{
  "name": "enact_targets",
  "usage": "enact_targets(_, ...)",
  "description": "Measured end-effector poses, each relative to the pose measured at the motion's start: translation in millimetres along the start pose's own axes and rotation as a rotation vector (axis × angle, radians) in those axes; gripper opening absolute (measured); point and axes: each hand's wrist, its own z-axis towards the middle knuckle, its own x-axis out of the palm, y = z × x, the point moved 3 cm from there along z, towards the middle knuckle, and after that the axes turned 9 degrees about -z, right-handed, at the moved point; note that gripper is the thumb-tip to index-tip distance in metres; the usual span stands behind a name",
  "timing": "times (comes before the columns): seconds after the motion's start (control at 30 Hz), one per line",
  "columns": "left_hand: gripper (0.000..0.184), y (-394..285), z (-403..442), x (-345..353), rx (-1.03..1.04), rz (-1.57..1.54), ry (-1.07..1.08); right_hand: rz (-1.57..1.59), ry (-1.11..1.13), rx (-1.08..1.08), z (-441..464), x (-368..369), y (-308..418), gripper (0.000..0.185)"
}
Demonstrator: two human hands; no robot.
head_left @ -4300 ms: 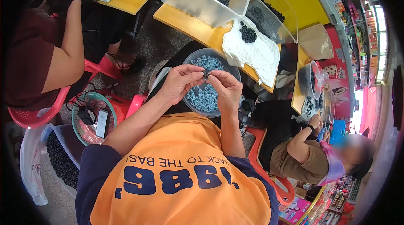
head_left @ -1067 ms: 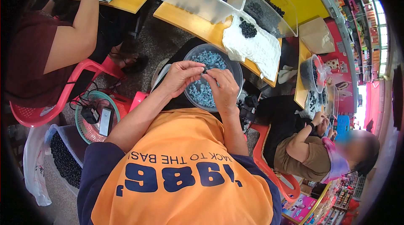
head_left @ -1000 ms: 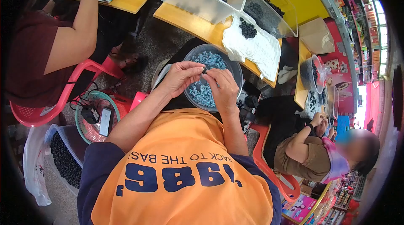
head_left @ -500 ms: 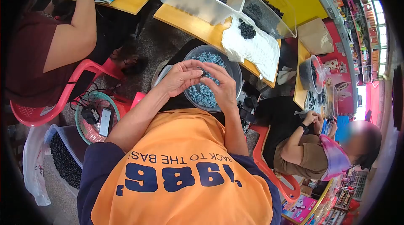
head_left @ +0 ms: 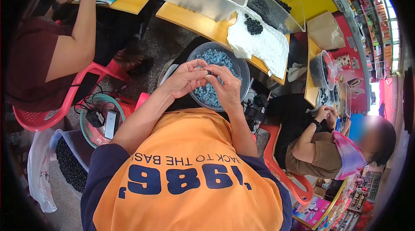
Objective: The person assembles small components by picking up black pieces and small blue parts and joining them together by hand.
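Observation:
My left hand (head_left: 185, 78) and my right hand (head_left: 226, 86) meet fingertip to fingertip. Pinched between them is a small round black part (head_left: 209, 72), mostly covered by the fingers. Right below both hands, a clear round tub (head_left: 244, 87) holds many small light-blue pieces (head_left: 212, 97). Past the tub, loose black parts (head_left: 253, 25) lie heaped on a white cloth (head_left: 263, 48) at the table's edge.
Clear bins (head_left: 203, 4) of black parts stand on the yellow table (head_left: 183, 17). A person in dark red (head_left: 36, 58) works at left, another in brown (head_left: 322, 159) at right. A green-rimmed basket (head_left: 88, 129) and a bin of black parts (head_left: 71, 164) are at lower left.
The fingers of both hands have shifted slightly, and the black part now shows more clearly between the fingertips. The view has tilted a little.

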Motion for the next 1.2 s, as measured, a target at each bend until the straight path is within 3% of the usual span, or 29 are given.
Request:
enact_targets(0.1, 0.025, 0.2, 2.3, -3.4, 0.032, -0.026, -0.067, 0.027, -0.069, 0.043, 1.3, 1.4, -5.0, 0.022)
enact_targets(0.17, 0.024, 3.1, 2.7, -5.8, 0.043, -0.015, -0.105, -0.235, -0.216, -0.239, -2.3, -0.5, -6.5, 0.02)
enact_targets(0.3, 0.023, 5.8, -0.6, 12.6, 0.077, 0.094, -0.154, -0.305, -0.251, -0.351, -9.7, -26.1, -2.5, 0.016)
enact_targets(0.43, 0.02, -25.8, 4.0, 26.1, 0.184, 0.277, -0.208, -0.242, -0.318, -0.275, -1.3, -63.0, -38.1, 0.008)
enact_targets(0.57, 0.019, -86.6, 30.7, 72.3, 0.452, 0.595, -0.348, -0.125, -0.33, 0.067, 22.3, -83.8, -112.5, 0.007)
enact_targets(0.67, 0.024, -146.1, 82.7, 108.7, 0.647, 1.018, -0.385, -0.234, -0.39, 0.082, 58.6, -88.1, -159.6, 0.01)
enact_targets(0.77, 0.028, -191.5, 136.9, 138.5, 0.684, 1.246, -0.331, -0.419, -0.423, 0.037, 101.3, -88.2, -184.1, 0.014)
enact_targets(0.83, 0.03, -203.5, 164.3, 133.8, 0.654, 1.651, -0.419, -0.461, -0.429, 0.0, 128.4, -85.7, -197.0, 0.017)
enact_targets(0.87, 0.033, -201.2, 170.7, 130.8, 0.725, 1.708, -0.268, -0.545, -0.376, -0.03, 140.8, -83.8, -197.1, 0.018)
enact_targets(0.97, 0.03, -158.6, 158.1, 146.3, 0.678, 1.612, -0.256, -0.647, -0.324, -0.123, 167.9, -72.6, -210.4, 0.017)
enact_targets(1.03, 0.028, -133.2, 141.0, 151.3, 0.644, 1.561, -0.239, -0.795, -0.118, -0.211, 176.1, -59.7, -220.9, 0.016)
enact_targets(1.13, 0.023, -109.7, 112.1, 132.3, 0.635, 1.513, -0.247, -0.87, 0.004, -0.253, 173.4, -59.1, -222.5, 0.016)
enact_targets(1.2, 0.021, -96.4, 94.5, 117.7, 0.664, 1.515, -0.266, -0.756, -0.056, -0.257, 162.4, -63.0, -221.1, 0.016)
